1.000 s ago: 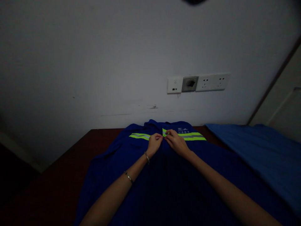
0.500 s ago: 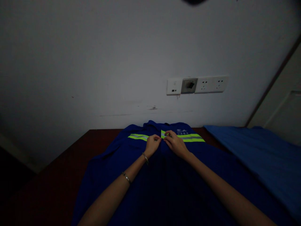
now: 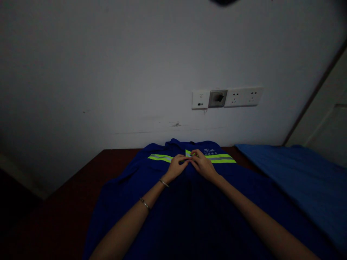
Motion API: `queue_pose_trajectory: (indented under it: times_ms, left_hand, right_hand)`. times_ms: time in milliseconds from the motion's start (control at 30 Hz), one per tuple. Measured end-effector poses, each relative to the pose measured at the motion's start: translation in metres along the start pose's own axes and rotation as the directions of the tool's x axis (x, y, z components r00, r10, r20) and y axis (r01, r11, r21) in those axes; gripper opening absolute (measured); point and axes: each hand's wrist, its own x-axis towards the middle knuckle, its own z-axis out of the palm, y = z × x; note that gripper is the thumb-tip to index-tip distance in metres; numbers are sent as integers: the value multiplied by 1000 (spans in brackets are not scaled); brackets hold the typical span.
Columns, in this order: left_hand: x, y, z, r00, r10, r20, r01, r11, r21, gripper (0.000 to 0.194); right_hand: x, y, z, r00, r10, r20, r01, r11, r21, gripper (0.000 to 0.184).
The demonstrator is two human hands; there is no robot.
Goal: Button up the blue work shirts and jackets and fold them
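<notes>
A dark blue work jacket (image 3: 127, 195) with yellow-green and grey reflective strips lies spread out, its collar end near the wall. White printing shows on its chest at the right. My left hand (image 3: 176, 168), with two bracelets on the wrist and forearm, pinches the jacket's front edge at the middle, just below the strip. Against its fingertips, my right hand (image 3: 203, 166) grips the same front edge, at the end of the right reflective strip (image 3: 223, 158). Whatever small part of the front lies between the fingers is hidden.
The jacket rests on a dark reddish-brown table (image 3: 81, 187). A lighter blue cloth (image 3: 300, 177) lies to the right. Behind stands a grey-white wall with a row of sockets (image 3: 242, 97), and a pale door or panel (image 3: 329, 115) is at the far right.
My left hand has shifted slightly to the right, its fingers now meeting those of my right hand. The right hand stays nearly in place. The camera view has moved a little.
</notes>
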Motion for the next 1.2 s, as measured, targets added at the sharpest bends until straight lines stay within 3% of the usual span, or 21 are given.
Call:
queue_pose_trajectory:
  times_ms: [167, 333, 600, 833, 1200]
  left_hand:
    - [2, -5, -1, 997, -15, 77, 9, 998, 68, 20]
    - [1, -11, -5, 991, 43, 129, -58, 992, 111, 23]
    - [-2, -14, 0, 992, 64, 108, -86, 975, 205, 18]
    - [-4, -12, 2, 996, 58, 60, -67, 986, 155, 15]
    - [-3, -6, 0, 998, 29, 51, -35, 992, 118, 14]
  right_hand:
    - [-1, 1, -1, 1000, 0, 6, 0, 1000, 12, 16]
    - [-1, 2, 0, 998, -56, 0, 56, 997, -45, 16]
    - [-1, 2, -1, 976, -216, 30, 217, 952, -217, 19]
    - [3, 0, -8, 982, -174, -67, 167, 981, -102, 17]
    - [5, -2, -4, 974, -225, 40, 228, 944, -240, 16]
